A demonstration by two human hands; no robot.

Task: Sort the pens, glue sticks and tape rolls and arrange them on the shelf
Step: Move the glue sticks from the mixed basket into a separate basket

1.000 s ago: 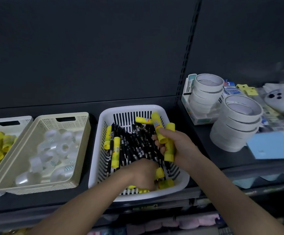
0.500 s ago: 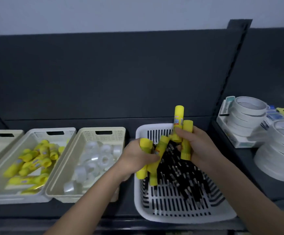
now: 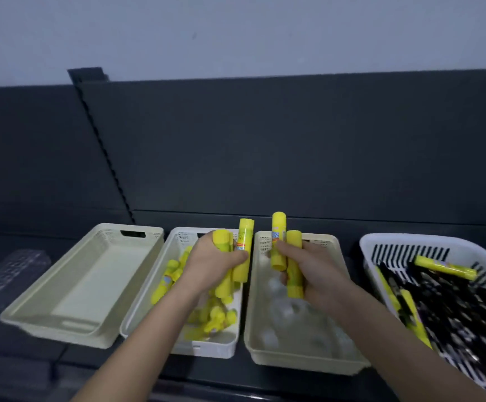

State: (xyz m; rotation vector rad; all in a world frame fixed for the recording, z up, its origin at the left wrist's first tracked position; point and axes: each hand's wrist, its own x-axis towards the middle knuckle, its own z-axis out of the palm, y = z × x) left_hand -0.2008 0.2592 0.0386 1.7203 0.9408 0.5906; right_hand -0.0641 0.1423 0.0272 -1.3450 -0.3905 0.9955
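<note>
Holding glue sticks (image 3: pixel 243 250) in both fists: left hand (image 3: pixel 207 265) is clenching several above the tray (image 3: pixel 207 348) directly beneath it; right hand (image 3: pixel 311 274) is gripping two more. Sticks are looking light, rigid, smooth; mid-barrel grasp is probably limiting slip.

A pale wall (image 3: pixel 236 33) rises behind the dark metal shelf (image 3: pixel 294 146).

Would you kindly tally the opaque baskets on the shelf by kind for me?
Shallow solid-bottomed baskets: 3
Slotted white basket: 1
Total: 4
</note>
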